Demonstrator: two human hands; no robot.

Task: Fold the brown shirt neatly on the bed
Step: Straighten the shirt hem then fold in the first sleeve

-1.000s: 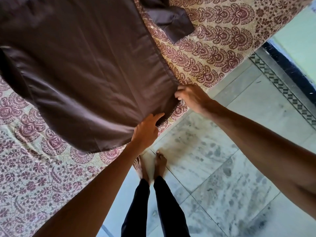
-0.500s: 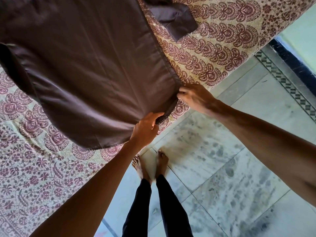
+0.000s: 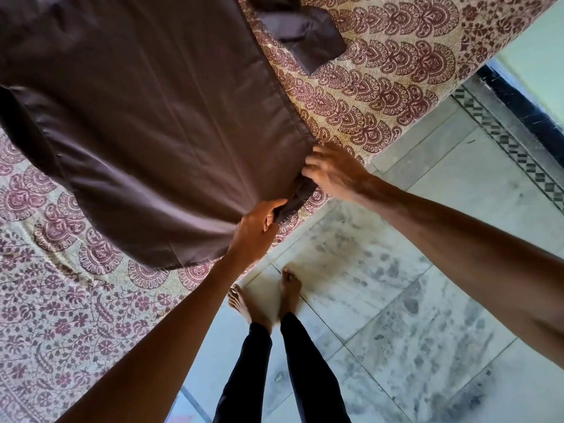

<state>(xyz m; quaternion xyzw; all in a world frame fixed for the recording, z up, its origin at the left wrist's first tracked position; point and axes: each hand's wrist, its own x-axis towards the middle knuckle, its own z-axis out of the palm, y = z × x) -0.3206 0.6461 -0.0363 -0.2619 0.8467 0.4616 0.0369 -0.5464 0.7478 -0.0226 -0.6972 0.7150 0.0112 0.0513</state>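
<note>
Folding seems barely begun: the brown shirt (image 3: 158,123) lies spread on the bed (image 3: 381,87), the left hand (image 3: 256,230) gripping its hem corner, while the right hand (image 3: 332,172) beside that corner is too blurred to tell its hold.

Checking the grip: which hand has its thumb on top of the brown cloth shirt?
The left hand, pinching the bottom hem of the brown cloth shirt; the right hand curls its fingers at the side edge instead.

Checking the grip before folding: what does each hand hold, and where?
The left hand grips the plain brown cloth shirt at its bottom hem near the corner. The right hand touches the side edge; blur hides any grip.
</note>
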